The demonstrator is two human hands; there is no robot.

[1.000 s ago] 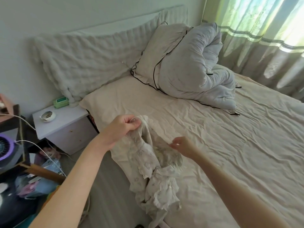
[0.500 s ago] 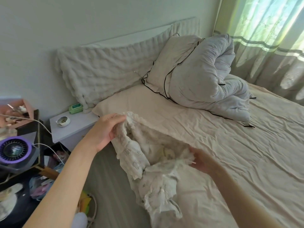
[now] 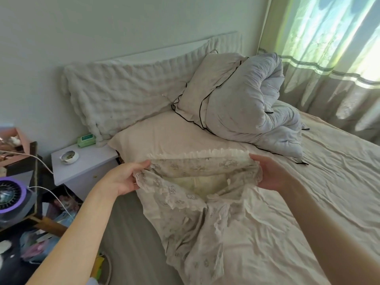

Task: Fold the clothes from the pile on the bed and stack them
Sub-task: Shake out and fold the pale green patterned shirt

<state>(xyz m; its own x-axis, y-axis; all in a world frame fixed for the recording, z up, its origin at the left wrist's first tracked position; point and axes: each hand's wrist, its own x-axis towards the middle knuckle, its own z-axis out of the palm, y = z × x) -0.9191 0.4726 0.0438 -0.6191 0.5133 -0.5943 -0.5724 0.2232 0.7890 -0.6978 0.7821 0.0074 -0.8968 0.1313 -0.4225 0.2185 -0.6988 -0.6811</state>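
A cream garment point(image 3: 195, 204) with a faint print and a ruffled, lace-edged waistband hangs over the near left part of the bed point(image 3: 308, 202). Its waistband is stretched wide and open towards me, showing a pale yellow lining. My left hand point(image 3: 125, 177) grips the waistband's left end. My right hand point(image 3: 271, 173) holds the right end, fingers curled round the frilled edge. The lower part of the garment lies crumpled on the sheet and droops over the bed's left edge.
A rolled grey duvet point(image 3: 253, 101) and a black-piped pillow point(image 3: 197, 93) lie at the bed's head, beside a long white bolster point(image 3: 123, 95). Left of the bed stand a white nightstand point(image 3: 82, 167) with a small bowl point(image 3: 68, 157), and a purple fan point(image 3: 10, 194). Curtains point(image 3: 333, 58) hang right.
My hands have moved apart, the right one out to the right, pulling the bunched waistband open and taut. The garment has lifted and spread wider. My view has shifted a little.
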